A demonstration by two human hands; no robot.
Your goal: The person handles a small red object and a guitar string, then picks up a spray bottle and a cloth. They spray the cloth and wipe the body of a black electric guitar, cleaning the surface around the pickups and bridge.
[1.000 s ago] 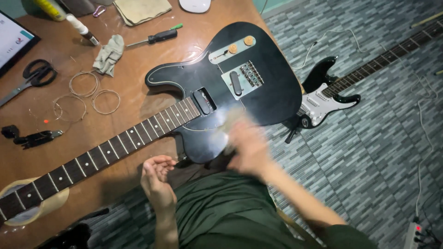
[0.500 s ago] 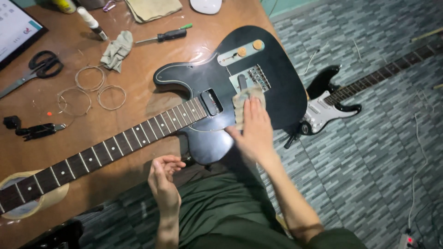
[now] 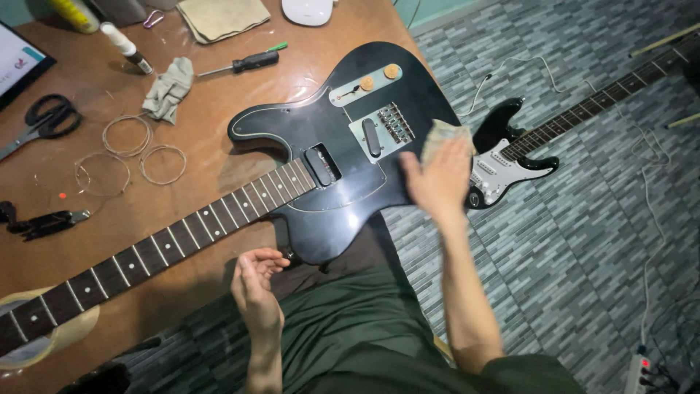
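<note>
Right hand (image 3: 440,177) pressed flat on a small folded cloth (image 3: 442,133) at the lower edge of the black guitar body (image 3: 335,168), lying stringless across the brown table (image 3: 211,175) (neck toward the left). Left hand (image 3: 255,284) loosely curled, empty, just below the body's edge, near the fretboard (image 3: 168,244). Second black-and-white guitar (image 3: 510,157) on the floor just beside.

bare tabletop (image 3: 211,164) open above the guitar neck (image 3: 182,233), string coils (image 3: 127,153), rag (image 3: 169,87), screwdriver (image 3: 244,63) crowding beyond
</note>
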